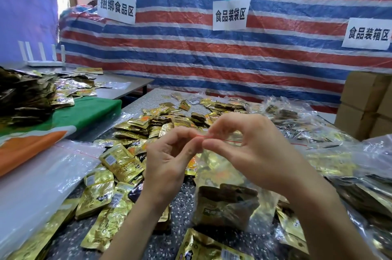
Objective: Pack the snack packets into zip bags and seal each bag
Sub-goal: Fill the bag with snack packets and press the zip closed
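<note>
Two hands are seen, and one clear zip bag (229,202) is held up between them over the speckled table (184,194). The bag's red zip strip (212,136) is pinched by the left hand (169,153) between thumb and forefinger, and just beside it by the thumb and fingertips of the right hand (250,143), so that both hands are closed on the same short stretch of the top edge. The bag is transparent and crinkled, and gold and brown packets can be seen stacked inside its lower part; whether the strip is pressed shut along its full length cannot be told. Loose gold snack packets (118,162) are scattered across the table in a heap too large to be counted. A pile of flat empty bags (42,175) is laid at the left edge, and several filled bags (307,124) are heaped at the right. Three white paper signs (117,8) (230,15) (368,34) are fixed to the red, white and blue striped tarp (212,58) behind. Stacked cardboard boxes (364,103) are seen at the far right.
</note>
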Motion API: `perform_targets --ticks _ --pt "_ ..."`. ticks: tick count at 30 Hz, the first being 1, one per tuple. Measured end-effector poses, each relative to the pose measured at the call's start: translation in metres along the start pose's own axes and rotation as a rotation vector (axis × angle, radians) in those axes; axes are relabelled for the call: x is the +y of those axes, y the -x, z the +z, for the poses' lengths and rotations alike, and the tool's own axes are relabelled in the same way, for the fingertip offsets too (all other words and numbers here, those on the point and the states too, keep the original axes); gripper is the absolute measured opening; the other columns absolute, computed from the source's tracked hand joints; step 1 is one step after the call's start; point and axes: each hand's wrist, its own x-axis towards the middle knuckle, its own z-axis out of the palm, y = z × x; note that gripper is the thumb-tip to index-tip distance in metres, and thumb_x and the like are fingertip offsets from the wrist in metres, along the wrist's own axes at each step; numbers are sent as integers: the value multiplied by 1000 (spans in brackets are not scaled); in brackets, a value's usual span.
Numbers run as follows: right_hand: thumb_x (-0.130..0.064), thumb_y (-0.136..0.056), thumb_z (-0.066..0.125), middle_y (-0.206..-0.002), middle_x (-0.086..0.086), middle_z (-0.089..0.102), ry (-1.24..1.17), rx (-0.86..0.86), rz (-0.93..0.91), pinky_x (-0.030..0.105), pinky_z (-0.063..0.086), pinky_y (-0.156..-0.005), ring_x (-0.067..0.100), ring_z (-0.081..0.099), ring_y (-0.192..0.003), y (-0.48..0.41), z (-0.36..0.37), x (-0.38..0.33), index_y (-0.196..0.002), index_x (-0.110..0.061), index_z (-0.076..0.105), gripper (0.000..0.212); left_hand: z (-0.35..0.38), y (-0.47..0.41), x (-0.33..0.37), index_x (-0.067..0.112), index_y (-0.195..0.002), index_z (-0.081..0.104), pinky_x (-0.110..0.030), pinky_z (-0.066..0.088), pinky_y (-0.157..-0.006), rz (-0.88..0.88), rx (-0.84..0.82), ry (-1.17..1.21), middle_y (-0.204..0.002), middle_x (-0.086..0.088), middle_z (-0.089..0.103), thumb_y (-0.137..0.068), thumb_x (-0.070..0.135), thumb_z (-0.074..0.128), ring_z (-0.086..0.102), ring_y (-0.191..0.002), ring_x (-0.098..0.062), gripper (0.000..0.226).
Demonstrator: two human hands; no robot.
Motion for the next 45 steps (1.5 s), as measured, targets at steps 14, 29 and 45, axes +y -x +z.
perform_targets --ticks 14,29,45 --pt "-46 -88 69 -82 -17 65 32 -66 -24 32 42 -67 -2 54 -74 -7 2 7 -86 -31 70 15 1 5 -5 13 -88 68 -27 55 -71 31 2 -51 -81 -1 68 -90 19 68 64 -76 -16 6" --pt "-40 -88 70 -91 -21 70 2 -93 34 45 53 -88 3 64 -92 8 -22 21 -89 -34 73 6 -1 2 -9 23 -83 70 -31 52 -72 51 79 -30 -73 0 65 -89 29 66 61 -73 -22 9" --pt "-46 -79 66 -88 -21 70 -54 -71 82 45 58 -76 7 67 -80 32 -48 50 -87 -38 70 12 -3 2 -11 24 -83 74 -22 52 -72 13 155 34 -71 -3 65 -82 35 71 61 -71 -19 12"
